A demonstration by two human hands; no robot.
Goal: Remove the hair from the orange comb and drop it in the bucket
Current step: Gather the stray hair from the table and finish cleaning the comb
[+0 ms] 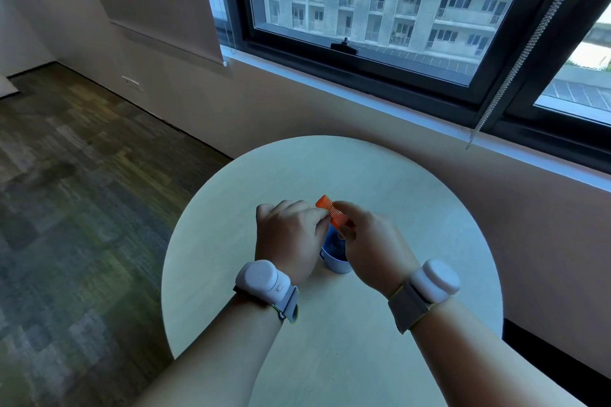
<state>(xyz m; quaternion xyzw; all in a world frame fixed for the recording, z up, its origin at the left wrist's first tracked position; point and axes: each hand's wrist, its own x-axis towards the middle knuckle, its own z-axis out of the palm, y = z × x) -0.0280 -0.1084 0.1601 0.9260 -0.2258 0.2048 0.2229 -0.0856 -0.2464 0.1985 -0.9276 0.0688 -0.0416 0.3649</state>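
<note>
Hands meet over a round pale table by the window. Her right hand pinches the orange comb between thumb and fingers, holding it tilted just above a small blue bucket that stands on the table between both wrists. The left hand has its fingers curled at the comb's teeth; whether they grip hair I cannot tell. Something dark lies inside the bucket. Each wrist wears a white band
</note>
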